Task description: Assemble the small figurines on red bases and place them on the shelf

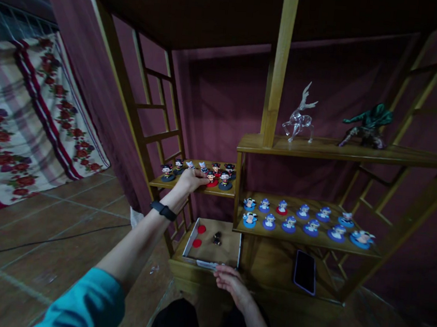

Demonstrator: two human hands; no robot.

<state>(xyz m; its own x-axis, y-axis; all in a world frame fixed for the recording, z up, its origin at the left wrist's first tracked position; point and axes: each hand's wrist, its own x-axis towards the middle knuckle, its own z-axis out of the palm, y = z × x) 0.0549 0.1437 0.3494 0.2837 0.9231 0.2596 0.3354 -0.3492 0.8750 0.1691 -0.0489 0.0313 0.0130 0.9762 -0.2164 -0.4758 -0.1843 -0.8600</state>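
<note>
My left hand [192, 180], with a dark band on its wrist, reaches to the small left shelf [196, 189]. Its fingertips close on a small figurine [212, 177] with a red round base, standing in the front row. Beside that one stands a black-haired figurine [225, 179] on a dark base. Several similar figurines line the same shelf, some partly hidden behind my hand. Lower down, my right hand [232, 283] holds nothing, its fingers loosely stretched out near the front edge of a shallow cardboard box [231, 228]. In the box lie two red discs [197, 243] and a small dark figurine [217, 238].
Several blue and white figurines [289, 223] stand in two rows on the right shelf. Above them are a clear deer ornament [299, 121] and a green crouching figure [371, 125]. A phone [305, 271] lies on the lowest board. A black cable [44, 241] crosses the floor.
</note>
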